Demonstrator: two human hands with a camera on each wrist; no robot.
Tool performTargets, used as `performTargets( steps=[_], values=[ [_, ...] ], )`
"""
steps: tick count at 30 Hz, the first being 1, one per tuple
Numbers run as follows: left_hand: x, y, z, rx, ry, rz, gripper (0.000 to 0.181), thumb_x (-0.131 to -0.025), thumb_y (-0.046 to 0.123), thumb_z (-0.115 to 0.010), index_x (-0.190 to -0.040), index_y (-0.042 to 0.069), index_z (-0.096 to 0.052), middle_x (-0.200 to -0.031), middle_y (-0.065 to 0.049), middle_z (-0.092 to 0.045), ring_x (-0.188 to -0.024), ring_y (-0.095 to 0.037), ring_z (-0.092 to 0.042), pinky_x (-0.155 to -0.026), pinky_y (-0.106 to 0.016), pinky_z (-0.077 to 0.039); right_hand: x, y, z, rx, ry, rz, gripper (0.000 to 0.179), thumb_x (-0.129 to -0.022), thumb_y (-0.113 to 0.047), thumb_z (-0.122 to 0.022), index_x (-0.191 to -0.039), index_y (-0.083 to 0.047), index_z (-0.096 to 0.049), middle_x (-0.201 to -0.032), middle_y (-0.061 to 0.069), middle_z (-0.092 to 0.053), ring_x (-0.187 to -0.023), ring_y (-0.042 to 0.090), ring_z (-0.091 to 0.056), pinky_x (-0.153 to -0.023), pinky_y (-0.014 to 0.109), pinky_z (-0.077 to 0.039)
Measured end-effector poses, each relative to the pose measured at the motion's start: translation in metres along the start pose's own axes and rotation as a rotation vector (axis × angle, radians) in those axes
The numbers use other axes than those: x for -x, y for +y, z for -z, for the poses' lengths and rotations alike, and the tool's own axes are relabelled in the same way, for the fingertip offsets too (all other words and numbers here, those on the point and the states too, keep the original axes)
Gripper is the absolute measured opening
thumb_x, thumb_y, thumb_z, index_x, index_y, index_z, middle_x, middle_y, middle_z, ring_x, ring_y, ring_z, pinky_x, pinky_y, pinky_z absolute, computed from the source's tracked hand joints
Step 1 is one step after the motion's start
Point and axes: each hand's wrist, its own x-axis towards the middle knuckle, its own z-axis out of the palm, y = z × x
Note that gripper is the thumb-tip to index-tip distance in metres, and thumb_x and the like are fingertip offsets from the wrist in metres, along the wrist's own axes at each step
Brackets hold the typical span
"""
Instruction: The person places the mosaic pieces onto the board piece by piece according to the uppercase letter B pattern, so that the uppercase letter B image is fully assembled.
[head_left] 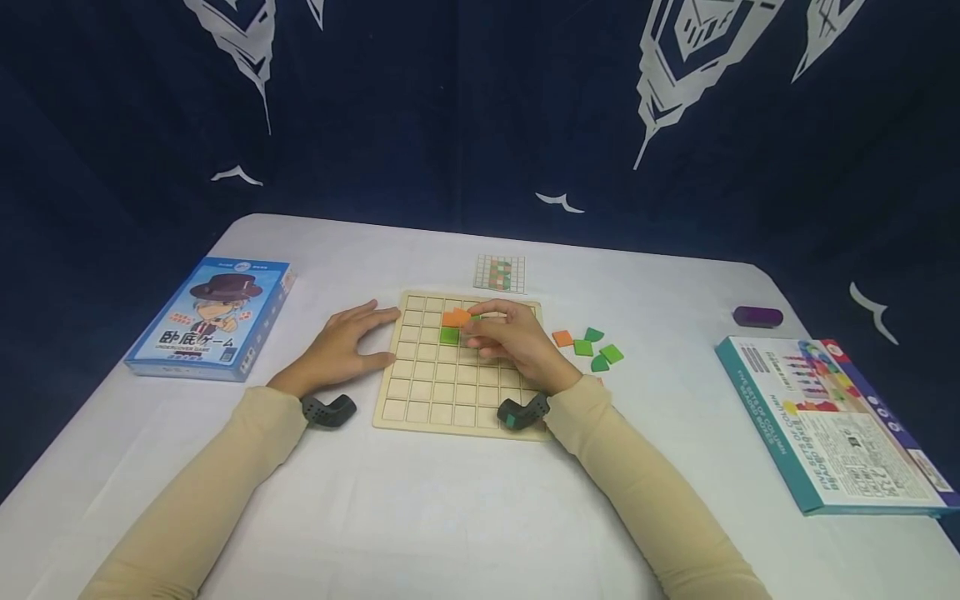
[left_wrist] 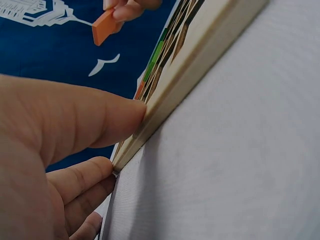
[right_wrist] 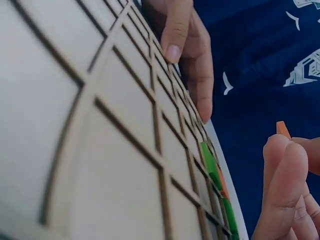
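Note:
My right hand [head_left: 521,340] is over the upper part of a wooden grid board [head_left: 442,392]. Between its thumb and fingertips it pinches an orange tile [left_wrist: 104,27], held above the board. Beneath, a green square tile [head_left: 449,335] and an orange tile [head_left: 449,319] lie in the grid, and some more green shows partly behind the fingers. My left hand [head_left: 336,346] rests at the board's left side. In the left wrist view, its thumb [left_wrist: 120,120] and extended fingers touch the board's edge.
Loose orange [head_left: 562,338] and green tiles [head_left: 583,347] lie right of the board. Behind it is a small pattern card [head_left: 499,273]. A blue game box [head_left: 213,317] stands left; a larger box [head_left: 840,425] and a purple cylindrical object [head_left: 757,317] lie right.

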Motion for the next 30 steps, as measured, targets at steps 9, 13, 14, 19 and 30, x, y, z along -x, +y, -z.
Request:
performTargets(
  steps=[9,13,14,19,30],
  values=[
    [0.001,0.002,0.000,0.005,-0.002,0.006,0.074,-0.096,0.030,-0.074,-0.163,0.007,-0.048,-0.171,-0.017,-0.041,-0.164,-0.041,-0.022,-0.132,-0.064,-0.010,-0.004,0.012,-0.001,0.166,-0.042,0.085,0.026,-0.100,0.005,-0.068,-0.126,0.006,-0.062,-0.090,0.006,-0.080,-0.071,0.010,-0.073,-0.061,0.020,-0.061],
    [0.000,0.001,0.001,0.001,-0.002,0.009,0.075,-0.096,0.030,-0.074,-0.163,0.007,-0.048,-0.171,-0.017,-0.041,-0.164,-0.041,-0.021,-0.133,-0.063,-0.009,-0.004,0.014,-0.001,0.315,-0.068,0.132,0.024,-0.100,0.002,-0.071,-0.124,0.006,-0.066,-0.088,0.004,-0.080,-0.073,0.012,-0.072,-0.063,0.022,-0.062],
    [0.000,0.000,0.000,0.000,-0.003,0.011,0.075,-0.096,0.029,-0.074,-0.163,0.008,-0.047,-0.171,-0.017,-0.040,-0.164,-0.040,-0.021,-0.133,-0.063,-0.009,-0.004,0.015,-0.001,0.340,-0.076,0.140,0.024,-0.100,0.001,-0.072,-0.123,0.007,-0.067,-0.086,0.004,-0.079,-0.073,0.012,-0.071,-0.062,0.022,-0.062],
    [-0.001,-0.003,-0.001,-0.002,-0.003,0.008,0.075,-0.096,0.029,-0.074,-0.163,0.007,-0.047,-0.171,-0.017,-0.041,-0.164,-0.040,-0.021,-0.133,-0.062,-0.009,-0.005,0.017,0.000,0.454,-0.097,0.182,0.024,-0.097,-0.001,-0.073,-0.120,0.006,-0.070,-0.085,0.001,-0.075,-0.073,0.011,-0.069,-0.062,0.022,-0.060],
    [0.000,0.000,-0.001,0.001,0.004,-0.005,0.074,-0.097,0.030,-0.074,-0.162,0.006,-0.049,-0.170,-0.017,-0.043,-0.163,-0.041,-0.023,-0.133,-0.062,-0.010,-0.004,0.017,-0.004,0.638,-0.121,0.278,0.017,-0.093,0.001,-0.076,-0.110,0.005,-0.076,-0.085,0.004,-0.073,-0.069,0.009,-0.058,-0.064,0.020,-0.049]
  ],
)
